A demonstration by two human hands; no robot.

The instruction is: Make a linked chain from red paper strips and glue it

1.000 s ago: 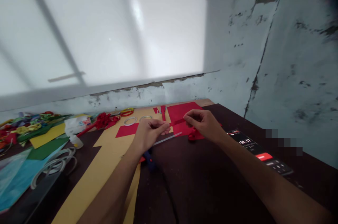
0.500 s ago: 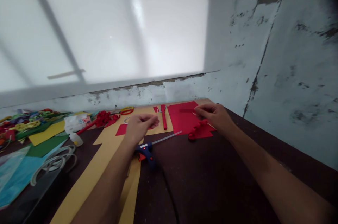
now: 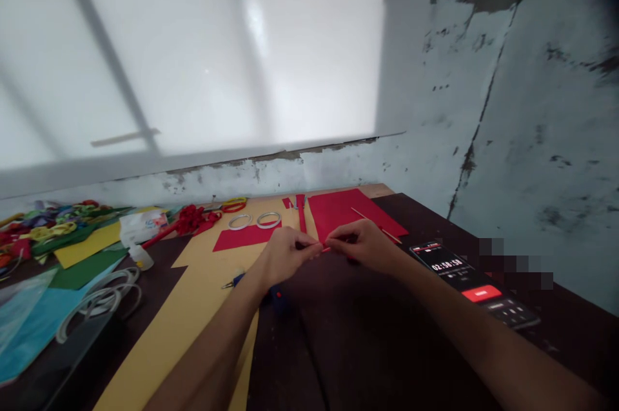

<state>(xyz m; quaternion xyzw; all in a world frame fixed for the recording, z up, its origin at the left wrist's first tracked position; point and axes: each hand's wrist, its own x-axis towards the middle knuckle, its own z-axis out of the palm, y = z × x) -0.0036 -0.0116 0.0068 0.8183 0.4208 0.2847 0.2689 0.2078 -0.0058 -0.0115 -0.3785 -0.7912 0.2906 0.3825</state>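
Observation:
My left hand (image 3: 289, 259) and my right hand (image 3: 366, 246) meet low over the dark table, fingertips almost touching. Both pinch a thin red strip (image 3: 329, 248), of which only a small piece shows between the fingers; whether it is paper or cloth I cannot tell. Beneath my left wrist lies a blue glue gun (image 3: 278, 299), mostly hidden by the forearm, with its nozzle poking out to the left. Behind my right hand is a red sheet (image 3: 338, 208) with a thin stick (image 3: 363, 215) across it. A red roll (image 3: 300, 211) lies beyond my fingertips.
Two silver rings (image 3: 268, 220) lie beside a red piece (image 3: 232, 240) on tan paper (image 3: 193, 295). A phone (image 3: 471, 285) showing a timer is right of my forearm. At left are a small bottle (image 3: 140, 257), a coiled cable (image 3: 104, 298), scissors (image 3: 234, 205) and coloured scraps (image 3: 62, 224).
My hands, apart before, have come together. The right moved left and down with the red strip, and the left moved right onto it. The rings and phone now show.

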